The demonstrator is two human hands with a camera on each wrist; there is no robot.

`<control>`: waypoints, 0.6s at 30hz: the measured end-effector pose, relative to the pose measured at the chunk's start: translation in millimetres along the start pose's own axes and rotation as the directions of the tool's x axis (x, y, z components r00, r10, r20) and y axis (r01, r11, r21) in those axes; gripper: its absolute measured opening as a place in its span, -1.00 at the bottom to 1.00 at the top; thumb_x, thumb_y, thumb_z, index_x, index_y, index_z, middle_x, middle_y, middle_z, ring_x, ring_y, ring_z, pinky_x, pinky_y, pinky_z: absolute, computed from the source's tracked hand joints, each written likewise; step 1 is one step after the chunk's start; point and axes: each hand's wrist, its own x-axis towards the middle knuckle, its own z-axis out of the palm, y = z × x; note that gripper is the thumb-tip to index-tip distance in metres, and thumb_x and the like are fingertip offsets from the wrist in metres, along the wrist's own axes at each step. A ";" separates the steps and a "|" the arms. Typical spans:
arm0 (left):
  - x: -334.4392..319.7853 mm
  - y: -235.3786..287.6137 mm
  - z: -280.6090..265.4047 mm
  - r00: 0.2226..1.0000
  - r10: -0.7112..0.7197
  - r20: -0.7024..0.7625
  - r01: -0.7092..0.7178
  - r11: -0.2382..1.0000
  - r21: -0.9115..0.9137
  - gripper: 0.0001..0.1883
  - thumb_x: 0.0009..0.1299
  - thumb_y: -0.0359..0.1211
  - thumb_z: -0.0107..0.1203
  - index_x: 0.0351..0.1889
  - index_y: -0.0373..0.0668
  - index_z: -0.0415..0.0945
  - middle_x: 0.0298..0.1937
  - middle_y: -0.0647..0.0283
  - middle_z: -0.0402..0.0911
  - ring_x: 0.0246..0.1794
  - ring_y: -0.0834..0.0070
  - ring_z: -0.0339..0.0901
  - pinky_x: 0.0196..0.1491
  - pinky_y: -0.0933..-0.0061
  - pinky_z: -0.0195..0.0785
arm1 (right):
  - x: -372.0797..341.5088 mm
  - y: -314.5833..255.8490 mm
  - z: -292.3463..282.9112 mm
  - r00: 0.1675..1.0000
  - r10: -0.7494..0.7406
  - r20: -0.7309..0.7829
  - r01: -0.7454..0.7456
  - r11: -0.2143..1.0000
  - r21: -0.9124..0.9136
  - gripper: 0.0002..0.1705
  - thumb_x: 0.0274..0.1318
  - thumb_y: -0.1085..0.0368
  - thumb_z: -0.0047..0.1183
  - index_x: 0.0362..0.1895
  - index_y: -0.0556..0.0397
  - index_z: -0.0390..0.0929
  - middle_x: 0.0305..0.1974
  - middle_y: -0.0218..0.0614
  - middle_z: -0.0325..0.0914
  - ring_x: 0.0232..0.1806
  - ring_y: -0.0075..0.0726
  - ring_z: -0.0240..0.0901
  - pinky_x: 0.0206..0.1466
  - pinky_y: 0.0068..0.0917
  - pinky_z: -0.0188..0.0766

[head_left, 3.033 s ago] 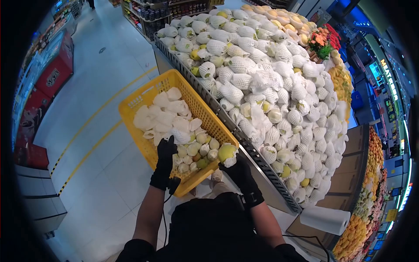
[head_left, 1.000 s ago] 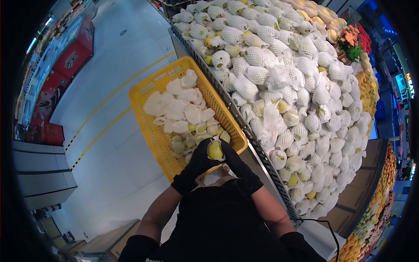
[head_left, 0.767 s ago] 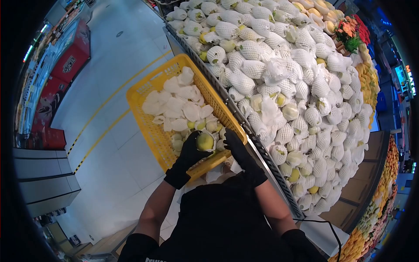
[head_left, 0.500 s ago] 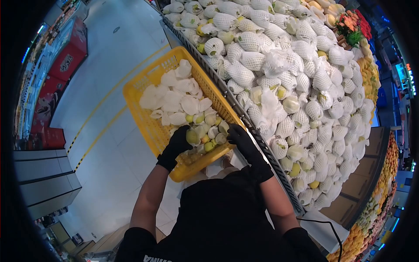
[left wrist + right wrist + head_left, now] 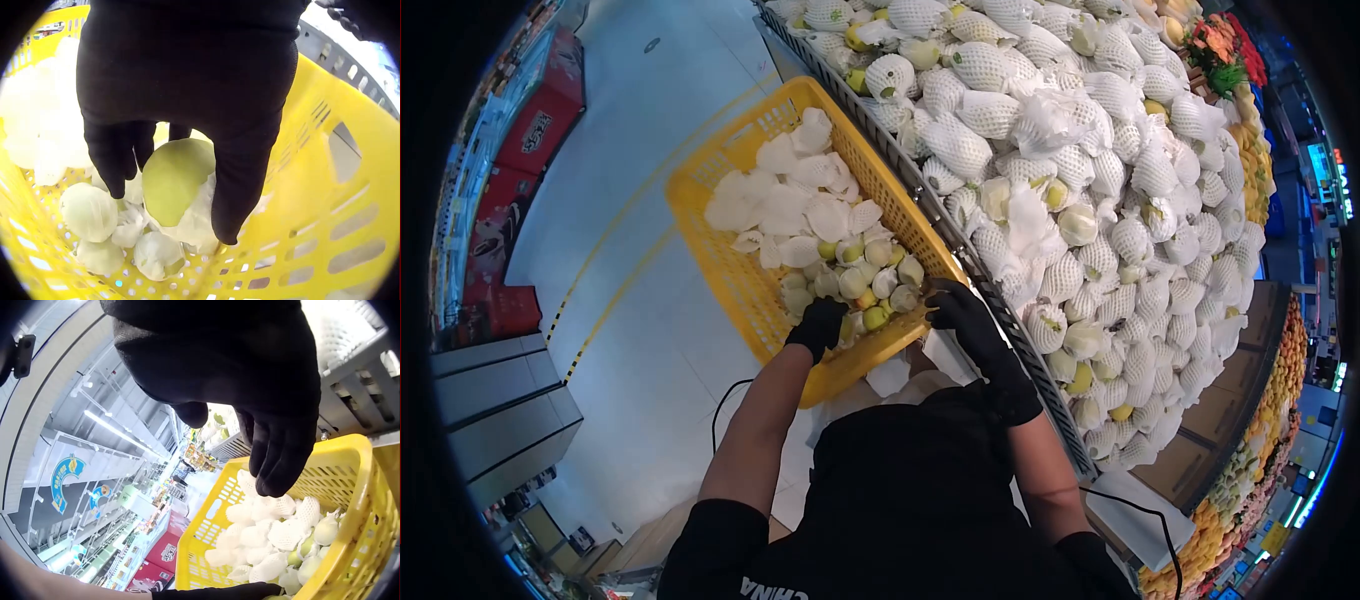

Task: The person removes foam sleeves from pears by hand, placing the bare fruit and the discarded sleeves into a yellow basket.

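A yellow basket [image 5: 725, 290] holds white foam sleeves [image 5: 785, 212] and, toward its near end, loose green fruits [image 5: 875, 318], several in thin wrapping. The black-gloved left hand [image 5: 820, 325] is down inside the near end; in the left wrist view that hand [image 5: 187, 69] has thumb and fingers round a green fruit [image 5: 174, 181] with white wrapping on it. Over the basket's near right corner hangs the right hand [image 5: 968, 325], also gloved; the right wrist view shows this hand [image 5: 231, 369] holding nothing, its fingers loosely bent.
A large pile of foam-netted fruit [image 5: 1040, 110] rises right of the basket, behind a grey slatted edge [image 5: 910, 185]. A white roll [image 5: 1135, 525] lies by its near end. Tiled floor [image 5: 630, 290] and a red freezer [image 5: 545, 120] are to the left.
Both hands held a fruit together; the right hand let go and moved right to the basket corner. The left hand carried the fruit down into the basket's near end.
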 end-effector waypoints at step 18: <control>5.2 -9.6 72.2 0.960 0.177 0.218 -0.242 0.915 0.322 -0.78 0.35 -0.28 -0.05 -0.15 -0.01 0.60 -0.16 0.14 0.58 -0.14 0.21 0.54 -0.09 0.27 0.39 | -2.6 5.9 0.2 0.995 0.100 0.020 -0.101 0.995 0.023 -0.52 0.30 0.11 -0.07 0.20 0.09 0.33 -0.17 -0.28 0.52 -0.22 -0.47 0.46 -0.11 -0.50 0.43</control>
